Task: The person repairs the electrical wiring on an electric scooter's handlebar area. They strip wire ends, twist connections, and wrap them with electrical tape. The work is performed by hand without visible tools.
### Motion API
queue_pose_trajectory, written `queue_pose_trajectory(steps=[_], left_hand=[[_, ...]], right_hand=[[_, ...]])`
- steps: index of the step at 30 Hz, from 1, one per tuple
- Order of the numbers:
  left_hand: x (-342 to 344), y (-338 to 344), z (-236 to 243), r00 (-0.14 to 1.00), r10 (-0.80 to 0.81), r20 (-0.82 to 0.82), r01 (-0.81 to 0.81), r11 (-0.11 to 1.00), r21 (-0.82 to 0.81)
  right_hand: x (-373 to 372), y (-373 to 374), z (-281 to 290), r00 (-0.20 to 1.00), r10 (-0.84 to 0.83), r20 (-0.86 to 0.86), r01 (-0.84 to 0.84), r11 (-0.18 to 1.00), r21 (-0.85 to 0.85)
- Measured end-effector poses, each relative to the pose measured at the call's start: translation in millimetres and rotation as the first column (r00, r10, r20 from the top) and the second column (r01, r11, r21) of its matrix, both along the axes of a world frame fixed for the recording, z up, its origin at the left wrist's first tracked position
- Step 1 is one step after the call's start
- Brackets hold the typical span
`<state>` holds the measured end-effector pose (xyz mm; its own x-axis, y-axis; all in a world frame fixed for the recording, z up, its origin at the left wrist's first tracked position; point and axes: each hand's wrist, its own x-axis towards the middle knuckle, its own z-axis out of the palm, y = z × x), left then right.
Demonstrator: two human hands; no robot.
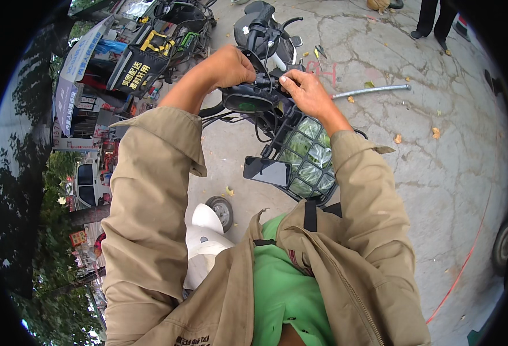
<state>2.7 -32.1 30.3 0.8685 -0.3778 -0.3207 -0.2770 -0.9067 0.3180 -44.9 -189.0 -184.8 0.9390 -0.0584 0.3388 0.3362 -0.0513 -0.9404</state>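
Note:
Both of my hands are at the front of a dark scooter, around the handlebar clamp (264, 82) and the oval instrument panel (249, 99). My left hand (231, 67) is closed, with curled fingertips pressed at the left of the clamp. On the clamp's other side, my right hand (307, 92) pinches with thumb and fingers together. What either hand grips is too small or hidden to make out. Just beside my right wrist, a black wire basket (289, 151) holds green vegetables (309, 154) in clear plastic. A dark rectangular mirror (267, 171) sticks out next to the basket.
Another dark scooter (261, 26) stands just beyond my hands. A grey metal tube (375, 92) extends to the right. On the cracked pavement lies a small tool (321, 52). Parked bikes with a black delivery box (136, 70) are at left; a person's legs (433, 20) show at upper right.

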Motion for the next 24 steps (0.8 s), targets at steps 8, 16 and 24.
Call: queue_pose_trajectory(steps=[8, 16, 24], left_hand=[[-8.0, 3.7, 0.1, 0.998, -0.059, 0.009, 0.058, 0.997, 0.043], [-14.1, 14.6, 2.3, 0.999, -0.043, 0.014, 0.043, 0.999, 0.018], [-23.1, 16.0, 5.5, 0.99, 0.105, -0.091, -0.11, 0.992, -0.059]], right_hand=[[-5.5, -12.6, 10.6, 0.993, 0.098, -0.065, -0.1, 0.995, -0.029], [-7.2, -16.6, 16.4, 0.987, 0.158, -0.016, -0.158, 0.987, -0.009], [-7.4, -22.9, 22.4, 0.981, 0.195, 0.014, -0.195, 0.981, -0.003]])
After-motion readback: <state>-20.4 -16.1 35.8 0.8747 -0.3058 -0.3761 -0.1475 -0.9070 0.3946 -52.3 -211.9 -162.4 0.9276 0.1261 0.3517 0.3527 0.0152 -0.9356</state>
